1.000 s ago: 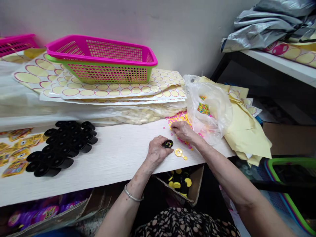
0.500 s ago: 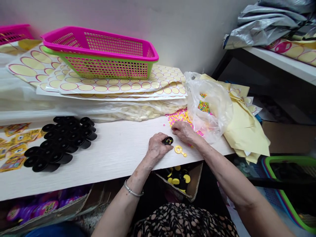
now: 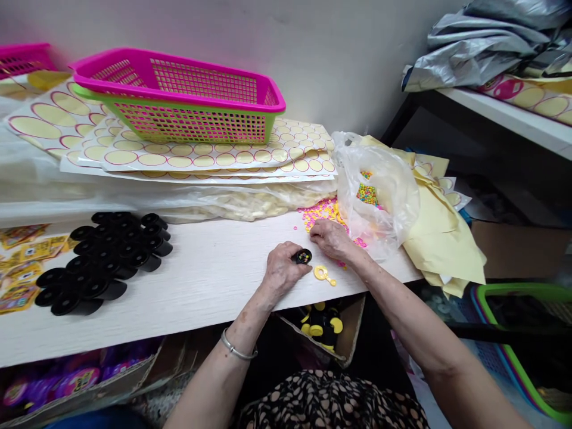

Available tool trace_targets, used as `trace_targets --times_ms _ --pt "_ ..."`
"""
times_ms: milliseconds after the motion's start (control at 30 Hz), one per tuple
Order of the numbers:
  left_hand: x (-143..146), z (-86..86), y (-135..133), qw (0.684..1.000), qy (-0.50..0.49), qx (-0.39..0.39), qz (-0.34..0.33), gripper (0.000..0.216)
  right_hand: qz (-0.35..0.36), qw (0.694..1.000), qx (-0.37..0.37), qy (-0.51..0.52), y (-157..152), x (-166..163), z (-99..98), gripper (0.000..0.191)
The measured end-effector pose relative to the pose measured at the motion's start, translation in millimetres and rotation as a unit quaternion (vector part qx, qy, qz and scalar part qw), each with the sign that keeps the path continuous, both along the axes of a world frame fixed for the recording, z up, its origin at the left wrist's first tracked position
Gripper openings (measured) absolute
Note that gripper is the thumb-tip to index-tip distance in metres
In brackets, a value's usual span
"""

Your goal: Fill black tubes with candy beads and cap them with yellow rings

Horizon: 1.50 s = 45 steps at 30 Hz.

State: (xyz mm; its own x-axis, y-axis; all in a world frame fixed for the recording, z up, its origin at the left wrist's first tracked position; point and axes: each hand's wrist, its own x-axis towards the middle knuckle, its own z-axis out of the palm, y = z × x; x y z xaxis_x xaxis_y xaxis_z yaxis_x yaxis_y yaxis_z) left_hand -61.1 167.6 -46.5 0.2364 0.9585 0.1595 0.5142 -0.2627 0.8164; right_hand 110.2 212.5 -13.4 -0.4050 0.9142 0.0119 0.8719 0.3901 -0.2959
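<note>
My left hand [image 3: 282, 267] is wrapped round a small black plastic canister [image 3: 303, 257], tilted with its mouth to the right; small coloured bits show inside. At the near edge of a loose spread of pink and yellow beads [image 3: 322, 213], my right hand [image 3: 331, 238] has its thumb and fingers pinched together; what is between them, if anything, is hidden. Just below the canister's mouth lies a yellow plastic ring with a short handle [image 3: 322, 273]. A clear plastic bag [image 3: 388, 190] with multicoloured little balls [image 3: 367, 193] stands behind my right hand.
Several black canisters [image 3: 111, 256] stand at left beside yellow printed packets [image 3: 27, 268]. Stacked pink and green baskets [image 3: 179, 107] sit on sticker sheets [image 3: 214, 161] at the back. Below the table edge is a carton [image 3: 353, 336] of yellow-capped black containers [image 3: 316, 329].
The whole view has shifted slightly. Both hands keep nearly the same places, the left on the canister and the right at the beads.
</note>
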Motion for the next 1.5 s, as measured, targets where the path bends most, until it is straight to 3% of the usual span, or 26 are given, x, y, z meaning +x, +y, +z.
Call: trace_targets --times_ms 200,367,600,833,1000,1167,1500 --pt "-1 0.9 0 1.0 0.007 0.007 -0.009 0.018 0.026 0.995 -0.042 -0.083 1 -8 3.4 0.021" --pt "-1 0.9 0 1.0 0.007 0.011 -0.011 0.018 0.034 0.987 -0.032 -0.152 4 -12 5.7 0.017" --pt "0 1.3 -1 1.0 0.004 0.01 -0.012 0.021 0.004 0.999 -0.031 -0.02 4 -4 0.8 0.021" --pt "0 5.0 -2 1.0 -0.006 -0.001 -0.008 0.017 -0.003 0.999 0.011 0.048 -7 -1 -1.9 0.012" --pt "1 3.0 -3 1.0 -0.009 0.005 -0.011 0.012 0.068 0.986 0.031 0.151 -27 -5 9.4 0.012" --pt "3 1.1 -3 1.0 0.001 0.019 -0.004 0.009 0.106 0.991 0.047 0.068 -45 -15 20.0 0.019" --pt "2 0.4 -3 0.999 0.023 0.028 -0.007 0.012 0.136 0.986 0.03 -0.09 -43 -27 31.7 0.021"
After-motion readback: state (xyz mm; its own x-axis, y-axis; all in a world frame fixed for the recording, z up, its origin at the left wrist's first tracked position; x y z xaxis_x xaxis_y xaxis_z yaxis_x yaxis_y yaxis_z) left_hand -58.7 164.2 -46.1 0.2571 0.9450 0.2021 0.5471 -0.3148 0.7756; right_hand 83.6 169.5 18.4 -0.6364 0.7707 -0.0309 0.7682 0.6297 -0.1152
